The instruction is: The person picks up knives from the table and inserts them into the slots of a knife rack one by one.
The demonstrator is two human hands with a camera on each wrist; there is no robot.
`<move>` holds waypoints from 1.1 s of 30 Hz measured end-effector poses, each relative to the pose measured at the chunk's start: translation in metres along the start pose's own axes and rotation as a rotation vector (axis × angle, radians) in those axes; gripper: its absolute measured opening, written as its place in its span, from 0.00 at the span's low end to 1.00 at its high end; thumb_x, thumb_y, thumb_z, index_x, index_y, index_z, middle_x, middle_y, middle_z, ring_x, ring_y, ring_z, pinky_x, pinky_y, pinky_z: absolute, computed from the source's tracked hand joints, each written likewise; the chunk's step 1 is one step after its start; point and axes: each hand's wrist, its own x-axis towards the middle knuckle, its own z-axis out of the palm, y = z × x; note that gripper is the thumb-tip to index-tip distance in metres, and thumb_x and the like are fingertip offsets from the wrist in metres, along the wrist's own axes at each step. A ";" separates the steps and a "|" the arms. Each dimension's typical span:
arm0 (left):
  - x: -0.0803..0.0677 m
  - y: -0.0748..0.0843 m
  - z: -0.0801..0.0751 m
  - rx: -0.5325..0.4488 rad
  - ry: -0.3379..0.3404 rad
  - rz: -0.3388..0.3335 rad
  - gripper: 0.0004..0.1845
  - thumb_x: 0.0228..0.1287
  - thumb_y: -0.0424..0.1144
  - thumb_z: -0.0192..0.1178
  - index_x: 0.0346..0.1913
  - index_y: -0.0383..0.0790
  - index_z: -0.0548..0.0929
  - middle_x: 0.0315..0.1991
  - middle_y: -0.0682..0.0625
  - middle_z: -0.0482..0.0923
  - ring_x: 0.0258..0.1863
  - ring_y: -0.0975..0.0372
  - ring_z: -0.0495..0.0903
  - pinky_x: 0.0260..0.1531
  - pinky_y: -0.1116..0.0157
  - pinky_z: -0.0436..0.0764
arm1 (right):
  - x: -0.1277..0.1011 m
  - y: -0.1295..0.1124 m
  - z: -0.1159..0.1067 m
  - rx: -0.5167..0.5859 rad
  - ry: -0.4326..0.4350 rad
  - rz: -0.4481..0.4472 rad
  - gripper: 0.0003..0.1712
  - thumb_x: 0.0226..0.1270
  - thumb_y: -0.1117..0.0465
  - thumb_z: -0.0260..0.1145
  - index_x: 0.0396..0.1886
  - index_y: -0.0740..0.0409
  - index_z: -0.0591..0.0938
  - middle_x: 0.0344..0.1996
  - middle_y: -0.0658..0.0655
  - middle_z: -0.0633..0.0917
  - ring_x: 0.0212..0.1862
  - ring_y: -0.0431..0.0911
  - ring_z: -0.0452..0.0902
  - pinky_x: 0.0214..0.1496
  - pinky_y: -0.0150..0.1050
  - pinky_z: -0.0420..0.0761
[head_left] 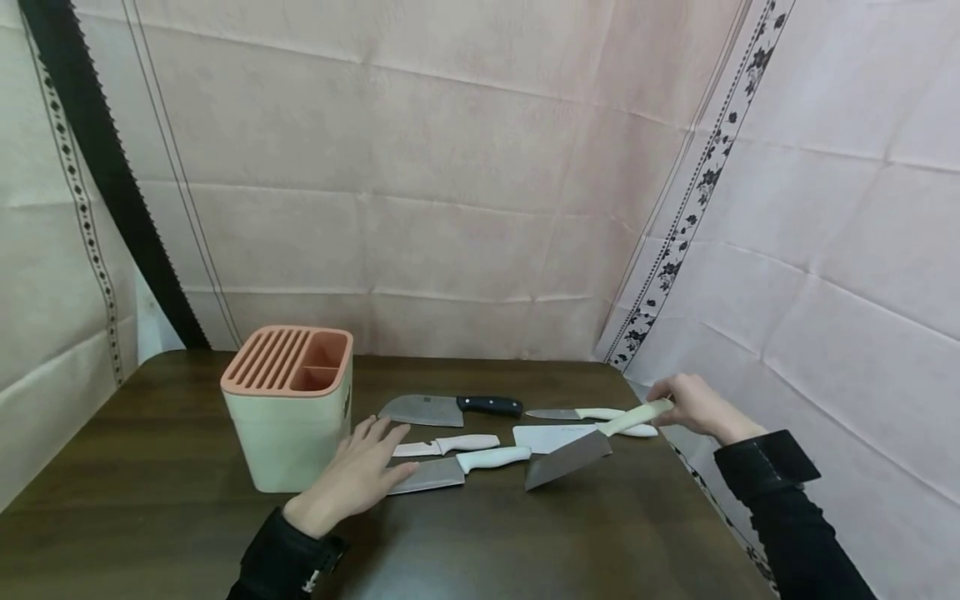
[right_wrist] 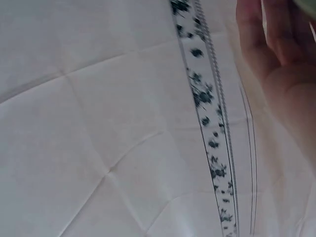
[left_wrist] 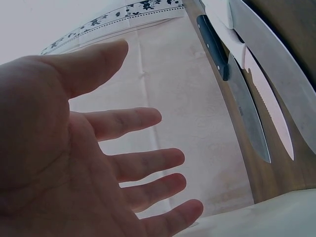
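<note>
In the head view my right hand (head_left: 701, 407) grips the pale green handle of a cleaver (head_left: 572, 460), its broad grey blade slanting down to the left over the other knives. My left hand (head_left: 352, 477), fingers spread, is beside the green knife block (head_left: 281, 442) with its slotted pink top. Its fingertips overlap the left ends of a white-handled cleaver (head_left: 495, 457) and a pale serrated knife (head_left: 468, 443). The left wrist view shows the bare palm (left_wrist: 44, 163) holding nothing. Only part of the right hand (right_wrist: 291, 74) shows in the right wrist view.
Behind these lie a black-handled knife (head_left: 489, 406), a small green-handled knife (head_left: 555, 414) and a white-bladed knife (head_left: 536, 436), partly covered by the held cleaver. They rest on a dark wooden table (head_left: 480, 550). Pale cloth (head_left: 450, 167) hangs behind and at both sides.
</note>
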 end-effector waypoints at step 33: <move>0.006 0.006 -0.004 -0.022 0.016 0.001 0.31 0.69 0.54 0.55 0.68 0.37 0.69 0.69 0.34 0.63 0.71 0.39 0.56 0.64 0.34 0.58 | 0.038 -0.078 -0.006 0.458 0.315 0.098 0.23 0.59 0.52 0.72 0.51 0.57 0.83 0.31 0.59 0.84 0.32 0.39 0.74 0.31 0.30 0.73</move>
